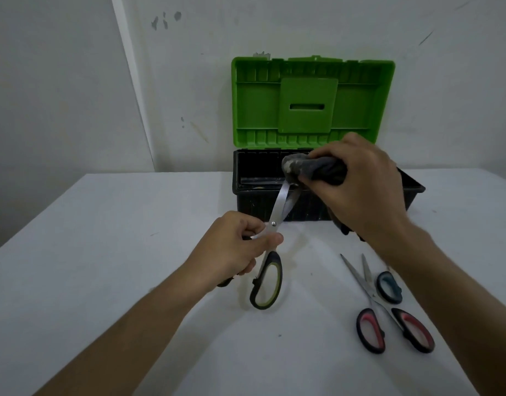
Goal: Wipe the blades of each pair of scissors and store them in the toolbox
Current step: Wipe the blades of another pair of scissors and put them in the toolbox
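While gripped, scissors (277, 215) under right hand (357, 178)

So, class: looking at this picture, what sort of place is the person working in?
Probably a plain workroom or utility corner, not a kitchen: a bare white table against a scuffed white wall, with an open green-lidded toolbox standing on it.

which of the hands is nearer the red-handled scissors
Right. The right hand is above the red-handled scissors, its forearm passing beside them; the left hand is farther left.
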`<control>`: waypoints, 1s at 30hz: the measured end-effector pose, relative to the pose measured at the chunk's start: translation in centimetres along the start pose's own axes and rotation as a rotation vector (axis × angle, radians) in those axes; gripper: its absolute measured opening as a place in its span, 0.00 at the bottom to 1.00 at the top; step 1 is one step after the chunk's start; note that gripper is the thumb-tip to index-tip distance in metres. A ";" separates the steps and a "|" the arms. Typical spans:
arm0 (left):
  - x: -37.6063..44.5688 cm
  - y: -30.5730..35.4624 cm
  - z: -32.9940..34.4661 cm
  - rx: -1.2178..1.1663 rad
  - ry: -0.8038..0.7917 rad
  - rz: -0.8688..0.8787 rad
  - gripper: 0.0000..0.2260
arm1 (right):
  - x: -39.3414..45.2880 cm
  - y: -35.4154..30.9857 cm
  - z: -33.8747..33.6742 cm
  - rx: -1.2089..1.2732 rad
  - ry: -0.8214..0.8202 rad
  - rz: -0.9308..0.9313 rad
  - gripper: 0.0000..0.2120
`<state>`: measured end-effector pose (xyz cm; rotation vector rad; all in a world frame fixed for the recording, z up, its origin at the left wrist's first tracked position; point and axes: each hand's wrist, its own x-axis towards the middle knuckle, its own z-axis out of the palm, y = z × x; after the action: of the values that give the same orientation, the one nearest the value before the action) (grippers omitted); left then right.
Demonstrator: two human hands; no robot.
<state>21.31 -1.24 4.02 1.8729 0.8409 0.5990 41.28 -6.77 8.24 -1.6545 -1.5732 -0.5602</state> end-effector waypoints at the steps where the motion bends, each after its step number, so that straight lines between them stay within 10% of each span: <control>1: -0.1 0.1 0.0 -0.007 -0.010 -0.001 0.13 | -0.3 -0.4 -0.4 0.046 -0.021 -0.016 0.14; 21: -0.6 1.9 -1.7 0.119 -0.024 0.027 0.14 | -1.1 -2.3 -0.4 -0.051 0.064 -0.034 0.15; 30: -0.1 0.5 -3.0 0.928 0.449 0.157 0.11 | -2.6 0.6 -2.1 0.253 0.171 0.123 0.11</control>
<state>19.26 0.22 5.68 2.7045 1.4393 0.8284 41.86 -9.97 7.39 -1.4605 -1.3493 -0.4079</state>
